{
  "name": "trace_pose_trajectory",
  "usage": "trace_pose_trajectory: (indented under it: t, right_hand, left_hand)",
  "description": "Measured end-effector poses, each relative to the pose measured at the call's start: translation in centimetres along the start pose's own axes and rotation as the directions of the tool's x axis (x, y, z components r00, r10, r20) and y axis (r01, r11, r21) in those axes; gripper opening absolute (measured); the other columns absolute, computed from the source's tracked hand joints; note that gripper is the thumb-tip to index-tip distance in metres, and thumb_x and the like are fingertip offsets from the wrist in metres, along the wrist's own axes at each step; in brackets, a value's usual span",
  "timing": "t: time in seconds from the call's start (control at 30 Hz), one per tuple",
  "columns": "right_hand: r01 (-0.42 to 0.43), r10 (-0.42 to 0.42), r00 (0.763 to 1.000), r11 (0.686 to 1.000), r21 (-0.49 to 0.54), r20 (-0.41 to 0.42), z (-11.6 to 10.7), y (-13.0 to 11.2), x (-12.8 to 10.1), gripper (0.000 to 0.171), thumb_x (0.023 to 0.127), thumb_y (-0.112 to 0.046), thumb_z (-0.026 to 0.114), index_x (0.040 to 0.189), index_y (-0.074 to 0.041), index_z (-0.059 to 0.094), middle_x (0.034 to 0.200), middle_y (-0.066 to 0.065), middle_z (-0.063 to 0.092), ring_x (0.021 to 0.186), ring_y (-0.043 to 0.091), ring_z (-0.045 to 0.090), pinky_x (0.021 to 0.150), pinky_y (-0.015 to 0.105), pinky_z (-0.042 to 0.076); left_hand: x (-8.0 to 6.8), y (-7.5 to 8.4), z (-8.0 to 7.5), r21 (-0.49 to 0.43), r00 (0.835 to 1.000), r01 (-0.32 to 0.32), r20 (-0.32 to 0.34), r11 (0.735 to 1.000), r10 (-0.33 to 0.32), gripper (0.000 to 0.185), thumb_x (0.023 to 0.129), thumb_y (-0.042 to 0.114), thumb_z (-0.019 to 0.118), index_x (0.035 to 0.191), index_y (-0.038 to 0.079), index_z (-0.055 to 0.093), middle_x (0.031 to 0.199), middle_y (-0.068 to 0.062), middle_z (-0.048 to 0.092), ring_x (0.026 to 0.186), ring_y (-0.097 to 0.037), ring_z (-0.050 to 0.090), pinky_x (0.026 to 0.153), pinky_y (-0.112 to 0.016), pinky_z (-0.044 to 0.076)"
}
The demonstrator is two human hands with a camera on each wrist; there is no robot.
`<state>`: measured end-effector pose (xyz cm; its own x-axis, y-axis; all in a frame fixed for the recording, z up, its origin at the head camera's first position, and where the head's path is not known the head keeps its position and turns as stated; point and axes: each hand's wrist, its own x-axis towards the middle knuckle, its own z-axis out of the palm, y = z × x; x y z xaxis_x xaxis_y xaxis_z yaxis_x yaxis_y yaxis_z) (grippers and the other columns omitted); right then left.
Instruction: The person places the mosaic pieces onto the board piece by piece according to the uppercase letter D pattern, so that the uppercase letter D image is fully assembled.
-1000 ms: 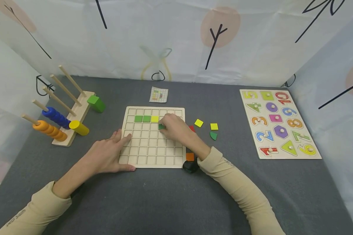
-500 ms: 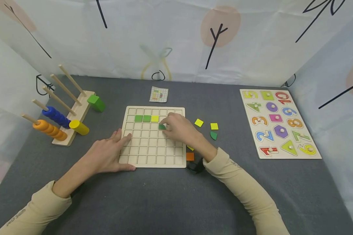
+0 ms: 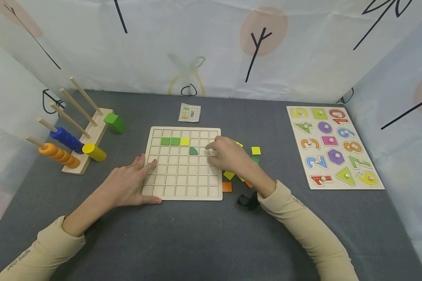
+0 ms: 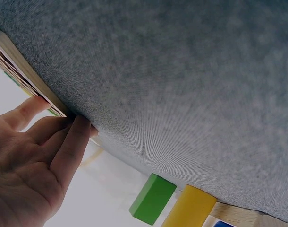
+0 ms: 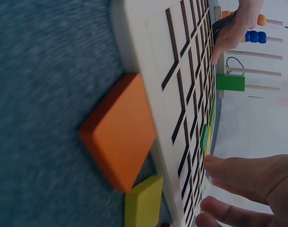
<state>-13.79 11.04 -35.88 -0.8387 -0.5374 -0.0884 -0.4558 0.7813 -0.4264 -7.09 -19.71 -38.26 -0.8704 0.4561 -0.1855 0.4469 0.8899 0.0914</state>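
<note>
A wooden grid board (image 3: 177,181) lies on the grey table. Two green square tiles (image 3: 170,141) and a yellow tile (image 3: 185,141) sit in its second row from the top. One row lower, a green quarter-circle tile (image 3: 193,150) fills a cell. My left hand (image 3: 131,183) rests against the board's left side, thumb at the bottom corner and fingers along the edge. Over the right part of the board is my right hand (image 3: 232,156), its thumb and fingers apart and holding nothing, as the right wrist view (image 5: 257,189) also shows.
Loose tiles, including an orange square (image 3: 227,187) and a yellow square (image 3: 255,150), lie right of the board. A small pattern card (image 3: 189,112) lies behind it. A bead stacker (image 3: 95,132) stands left; a number puzzle (image 3: 337,148) lies right.
My right hand has let go of the green quarter-circle tile, leaving it in its cell, and has moved right. My left hand has stayed in place.
</note>
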Motion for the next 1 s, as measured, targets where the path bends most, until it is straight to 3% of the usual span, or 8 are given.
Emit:
trace_pose_trajectory:
  t: [0.17, 0.43, 0.6, 0.8, 1.0]
  right_hand:
    - [-0.021, 0.021, 1.000, 1.000, 0.002, 0.007, -0.3, 0.8, -1.3, 0.031, 0.094, -0.012, 0.071, 0.125, -0.006, 0.074, 0.102, 0.012, 0.070, 0.073, 0.017, 0.051, 0.060, 0.025, 0.036]
    - [-0.020, 0.019, 1.000, 1.000, -0.005, -0.019, -0.6, 1.9, -3.0, 0.029, 0.091, -0.013, 0.076, 0.119, -0.004, 0.076, 0.091, 0.010, 0.066, 0.073, 0.016, 0.048, 0.065, 0.025, 0.037]
    - [-0.034, 0.034, 0.999, 0.999, 0.003, -0.033, -0.4, 2.6, -3.3, 0.034, 0.092, -0.013, 0.076, 0.124, -0.003, 0.073, 0.099, 0.013, 0.067, 0.076, 0.019, 0.051, 0.069, 0.029, 0.041]
    - [-0.033, 0.033, 0.998, 0.999, 0.000, -0.046, -0.1, 3.1, -3.1, 0.037, 0.093, -0.009, 0.074, 0.129, -0.001, 0.070, 0.115, 0.016, 0.069, 0.094, 0.028, 0.063, 0.084, 0.040, 0.051]
    - [-0.048, 0.048, 0.998, 0.998, 0.030, -0.029, 0.0, 3.4, -2.8, 0.037, 0.094, -0.005, 0.072, 0.130, 0.003, 0.068, 0.119, 0.019, 0.070, 0.088, 0.026, 0.064, 0.074, 0.034, 0.050]
  left_hand:
    - [0.0, 0.0, 0.0, 0.001, 1.000, 0.003, 0.005, 1.000, -0.003, 0.114, 0.071, 0.080, 0.073, 0.152, 0.004, 0.046, 0.149, -0.044, 0.041, 0.131, -0.057, 0.054, 0.075, -0.058, 0.058]
    - [0.0, 0.1, 0.0, 0.015, 1.000, -0.003, -0.010, 1.000, 0.003, 0.114, 0.070, 0.079, 0.074, 0.151, 0.003, 0.048, 0.149, -0.043, 0.043, 0.131, -0.056, 0.055, 0.077, -0.058, 0.058]
    - [0.0, 0.1, 0.0, 0.016, 1.000, -0.003, -0.013, 1.000, 0.003, 0.114, 0.070, 0.079, 0.075, 0.150, 0.003, 0.048, 0.148, -0.043, 0.043, 0.130, -0.056, 0.055, 0.076, -0.058, 0.058]
    - [0.0, 0.1, 0.1, 0.012, 1.000, 0.000, -0.010, 1.000, 0.000, 0.114, 0.070, 0.079, 0.074, 0.151, 0.003, 0.048, 0.148, -0.043, 0.043, 0.131, -0.056, 0.055, 0.077, -0.058, 0.058]
    - [0.0, 0.0, 0.1, 0.013, 1.000, -0.006, -0.013, 1.000, 0.006, 0.114, 0.070, 0.080, 0.074, 0.151, 0.003, 0.047, 0.149, -0.043, 0.043, 0.131, -0.056, 0.055, 0.076, -0.057, 0.058]
